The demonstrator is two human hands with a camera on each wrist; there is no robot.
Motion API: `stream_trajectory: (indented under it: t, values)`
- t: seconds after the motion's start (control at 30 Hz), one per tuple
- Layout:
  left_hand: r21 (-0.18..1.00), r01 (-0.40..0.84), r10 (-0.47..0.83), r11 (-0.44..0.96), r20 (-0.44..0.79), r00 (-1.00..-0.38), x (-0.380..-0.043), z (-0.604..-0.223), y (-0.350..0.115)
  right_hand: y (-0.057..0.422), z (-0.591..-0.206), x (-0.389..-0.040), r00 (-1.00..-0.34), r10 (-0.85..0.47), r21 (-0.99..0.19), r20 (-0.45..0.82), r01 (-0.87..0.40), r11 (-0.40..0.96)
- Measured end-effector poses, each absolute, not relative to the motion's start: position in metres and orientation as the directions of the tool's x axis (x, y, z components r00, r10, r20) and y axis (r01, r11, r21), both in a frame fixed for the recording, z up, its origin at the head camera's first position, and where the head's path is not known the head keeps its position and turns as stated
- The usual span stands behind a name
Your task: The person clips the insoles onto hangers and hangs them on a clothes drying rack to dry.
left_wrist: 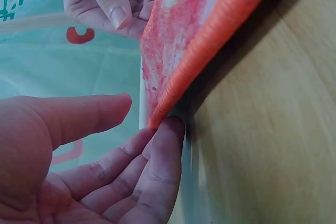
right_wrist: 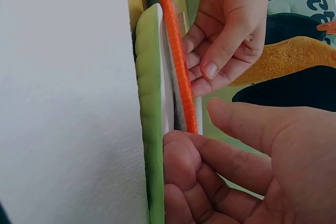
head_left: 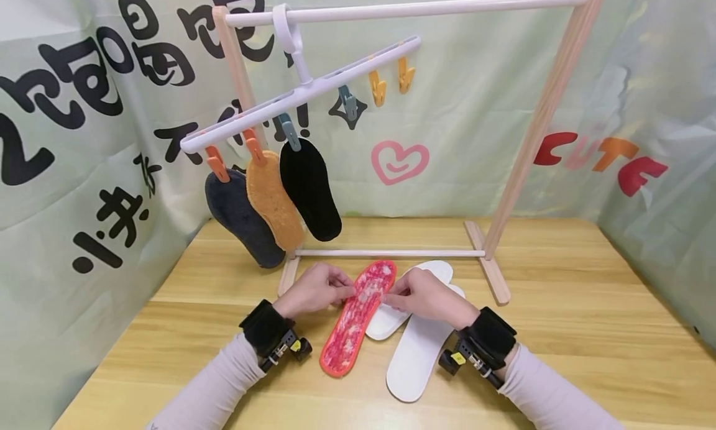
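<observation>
A red-and-white mottled insole (head_left: pixel 358 318) with an orange edge lies at a slant between my hands, its upper part over a white insole (head_left: pixel 385 323). My left hand (head_left: pixel 317 288) is at its left edge. In the left wrist view, the fingertips (left_wrist: pixel 167 129) touch the orange rim from below while the thumb stands apart. My right hand (head_left: pixel 427 296) is at the opposite edge, above the white insoles. In the right wrist view, its bent fingers (right_wrist: pixel 181 161) reach under the orange rim, and the thumb is held away from it.
A second white insole (head_left: pixel 419 358) lies nearer the front. Behind stands a wooden rack (head_left: pixel 523 150) with a tilted lilac hanger (head_left: pixel 335 82). Clipped to it are a dark grey insole (head_left: pixel 243 219), a tan insole (head_left: pixel 274 197) and a black insole (head_left: pixel 310 187). Unused clips (head_left: pixel 377 88) hang right.
</observation>
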State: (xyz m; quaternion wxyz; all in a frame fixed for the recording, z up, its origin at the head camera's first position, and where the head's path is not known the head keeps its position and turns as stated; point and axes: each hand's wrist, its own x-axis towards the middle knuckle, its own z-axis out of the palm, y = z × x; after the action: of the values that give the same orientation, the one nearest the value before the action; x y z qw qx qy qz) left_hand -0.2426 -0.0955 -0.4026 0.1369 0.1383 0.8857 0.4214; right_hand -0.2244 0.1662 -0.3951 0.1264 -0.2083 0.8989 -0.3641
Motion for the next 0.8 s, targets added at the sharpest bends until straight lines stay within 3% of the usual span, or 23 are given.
stream_trajectory:
  t: [0.8]
  values:
    - [0.847, 0.106, 0.326, 0.521, -0.083, -0.942, -0.2427, -0.3945, -0.096, 0.1676, -0.3901, -0.2271, -0.882, -0.472, -0.714, -0.012, -0.323, 0.621]
